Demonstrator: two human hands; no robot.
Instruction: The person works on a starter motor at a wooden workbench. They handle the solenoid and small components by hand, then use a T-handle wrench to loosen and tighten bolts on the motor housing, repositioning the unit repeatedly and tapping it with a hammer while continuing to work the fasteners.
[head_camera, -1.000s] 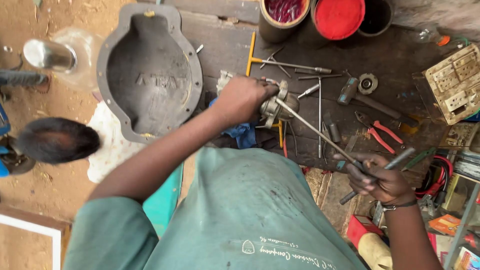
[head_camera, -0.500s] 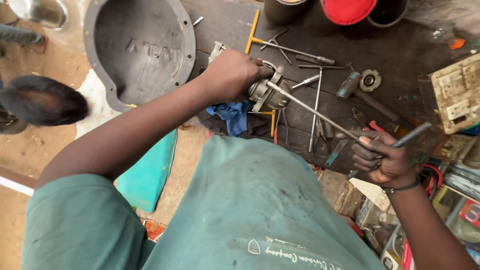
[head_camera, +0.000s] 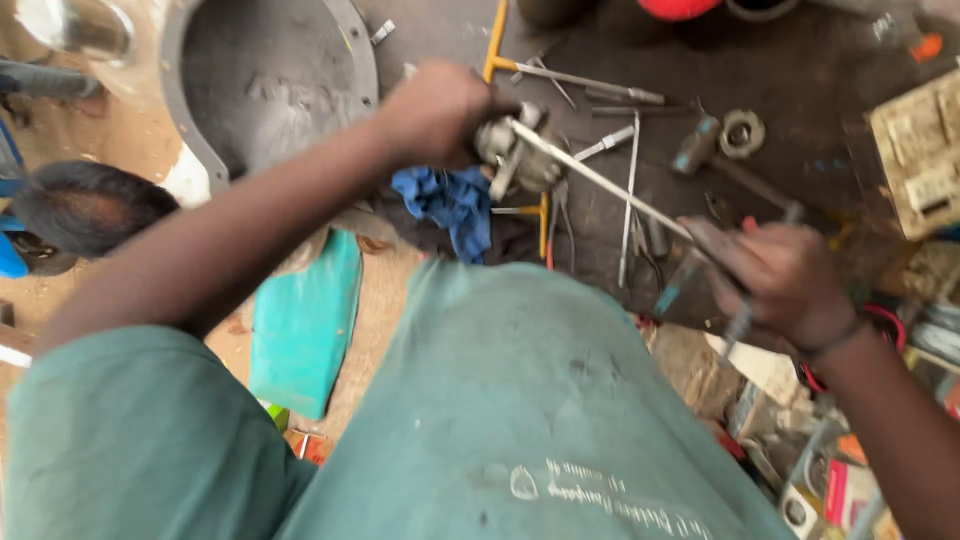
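Observation:
My left hand (head_camera: 440, 110) grips a small grey metal part (head_camera: 520, 152) above the dark workbench (head_camera: 800, 70). My right hand (head_camera: 785, 280) is closed on the handle end of a long thin metal rod tool (head_camera: 600, 180), whose tip meets the metal part. A blue rag (head_camera: 450, 205) lies on the bench just below the part. My green shirt fills the lower middle of the view. The frame is blurred by motion.
A large grey cast-metal housing (head_camera: 270, 90) sits at the upper left. Loose rods, a yellow-handled tool (head_camera: 495, 45), a metal ring (head_camera: 742, 132) and pliers lie on the bench. A person's dark-haired head (head_camera: 90, 205) is at left. A teal panel (head_camera: 300, 320) leans below the bench.
The view has shifted downward and closer, so bench items sit higher in frame. Both hands keep their grip; the rod and part stay joined.

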